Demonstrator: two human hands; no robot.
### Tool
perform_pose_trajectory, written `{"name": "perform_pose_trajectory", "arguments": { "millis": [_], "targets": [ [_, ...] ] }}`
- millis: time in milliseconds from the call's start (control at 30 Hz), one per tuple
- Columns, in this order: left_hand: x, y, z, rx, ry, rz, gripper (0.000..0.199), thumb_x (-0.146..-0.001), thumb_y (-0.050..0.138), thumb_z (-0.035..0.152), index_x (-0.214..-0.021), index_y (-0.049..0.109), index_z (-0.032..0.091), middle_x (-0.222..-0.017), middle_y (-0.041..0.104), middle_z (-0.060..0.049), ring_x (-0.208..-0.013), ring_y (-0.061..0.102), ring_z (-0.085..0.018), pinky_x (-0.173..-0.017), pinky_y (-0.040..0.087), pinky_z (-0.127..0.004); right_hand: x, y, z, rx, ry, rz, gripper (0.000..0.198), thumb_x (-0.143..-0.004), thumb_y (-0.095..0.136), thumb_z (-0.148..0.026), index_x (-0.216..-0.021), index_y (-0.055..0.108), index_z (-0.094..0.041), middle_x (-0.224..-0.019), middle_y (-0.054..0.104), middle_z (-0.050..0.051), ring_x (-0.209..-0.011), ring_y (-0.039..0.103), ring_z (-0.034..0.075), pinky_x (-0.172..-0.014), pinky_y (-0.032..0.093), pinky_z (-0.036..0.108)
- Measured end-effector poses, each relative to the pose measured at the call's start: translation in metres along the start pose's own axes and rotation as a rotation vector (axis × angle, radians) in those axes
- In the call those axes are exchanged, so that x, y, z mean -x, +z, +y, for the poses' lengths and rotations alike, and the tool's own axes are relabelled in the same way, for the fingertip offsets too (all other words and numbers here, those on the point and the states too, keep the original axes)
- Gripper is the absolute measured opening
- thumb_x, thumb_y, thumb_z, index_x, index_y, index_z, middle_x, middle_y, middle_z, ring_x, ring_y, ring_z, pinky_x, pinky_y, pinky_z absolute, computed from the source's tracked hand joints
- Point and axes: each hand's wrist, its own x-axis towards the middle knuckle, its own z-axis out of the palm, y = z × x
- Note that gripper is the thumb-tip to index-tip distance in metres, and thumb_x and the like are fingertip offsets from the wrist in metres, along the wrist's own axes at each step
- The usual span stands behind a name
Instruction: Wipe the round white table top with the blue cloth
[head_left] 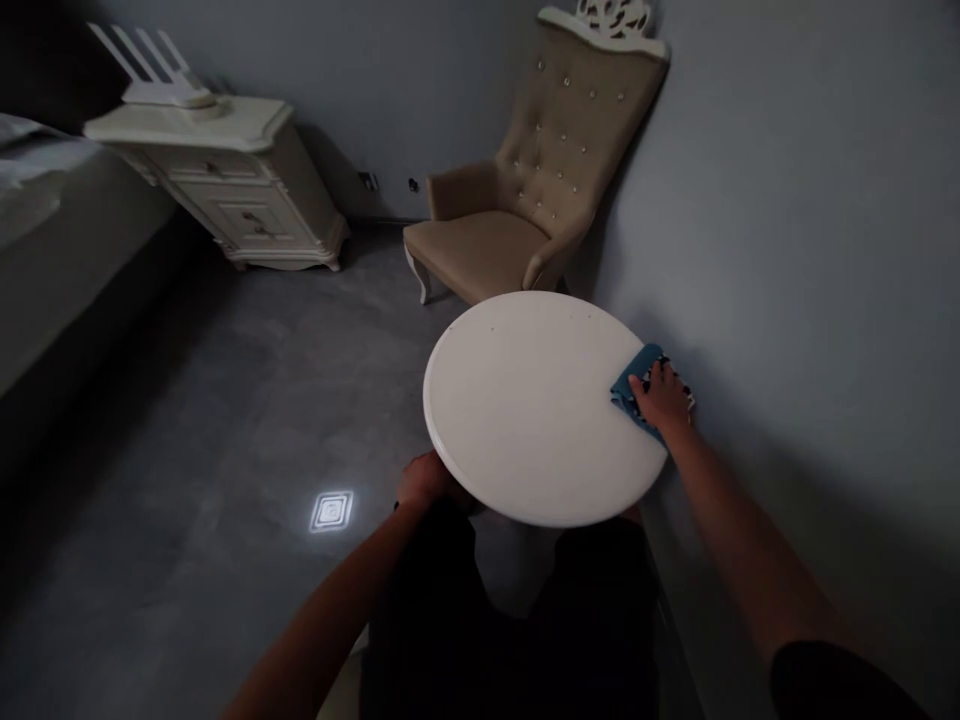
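A round white table (525, 410) stands right in front of my knees, with a few tiny dark specks near its far edge. On its right rim, close to the wall, my right hand (663, 398) grips a folded blue cleaning cloth (634, 372) that has a dark and white patterned side. Part of the cloth hangs over the rim. My left hand (421, 478) is low at the table's near-left edge, beside my knee. Its fingers are mostly hidden in shadow and under the tabletop, so I cannot tell what they touch.
A tan tufted armchair (480, 245) stands just behind the table. The grey wall (810, 250) runs close along the right. At the back left are a white nightstand (247, 190) bearing a white router (169, 92), and a bed (67, 220). A bright square light patch (331, 511) lies on the floor.
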Motion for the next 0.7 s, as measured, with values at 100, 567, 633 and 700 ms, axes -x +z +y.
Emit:
{"name": "perform_pose_trajectory", "arguments": {
  "millis": [100,567,633,700],
  "targets": [
    [0.003,0.001,0.002,0.023,0.001,0.012,0.046,-0.110,0.047,0.048,-0.133,0.078,0.022,-0.136,0.079,-0.020,-0.124,0.076,-0.035,-0.097,0.060,-0.040,0.056,-0.001,0.004,0.046,-0.004,0.014,0.089,-0.109,0.025,-0.069,-0.175,0.034,-0.011,-0.182,0.030,0.023,-0.161,0.036,0.044,-0.127,0.039,0.062],
    [0.005,0.008,-0.011,0.102,0.045,0.054,0.050,-0.112,0.049,0.056,-0.134,0.077,0.022,-0.135,0.079,-0.020,-0.121,0.076,-0.032,-0.100,0.057,-0.042,0.278,0.004,-0.102,-0.018,-0.440,-0.029,0.089,-0.102,0.047,-0.065,-0.179,0.030,-0.026,-0.184,0.027,0.010,-0.172,0.018,0.047,-0.138,0.016,0.076],
    [0.003,0.010,-0.012,0.101,0.046,0.050,0.050,-0.112,0.050,0.058,-0.135,0.075,0.021,-0.135,0.078,-0.018,-0.122,0.075,-0.030,-0.104,0.057,-0.045,0.282,0.000,-0.132,-0.054,-0.530,-0.062,0.089,-0.102,0.048,-0.067,-0.178,0.032,-0.025,-0.185,0.024,0.009,-0.173,0.016,0.047,-0.138,0.014,0.076],
    [0.001,0.011,-0.013,0.095,0.041,0.046,0.051,-0.112,0.054,0.059,-0.135,0.073,0.019,-0.135,0.077,-0.015,-0.121,0.074,-0.027,-0.107,0.057,-0.049,0.279,-0.002,-0.162,-0.094,-0.610,-0.080,0.089,-0.102,0.047,-0.069,-0.178,0.034,-0.025,-0.186,0.019,0.008,-0.173,0.012,0.047,-0.139,0.011,0.077]
  ]
}}
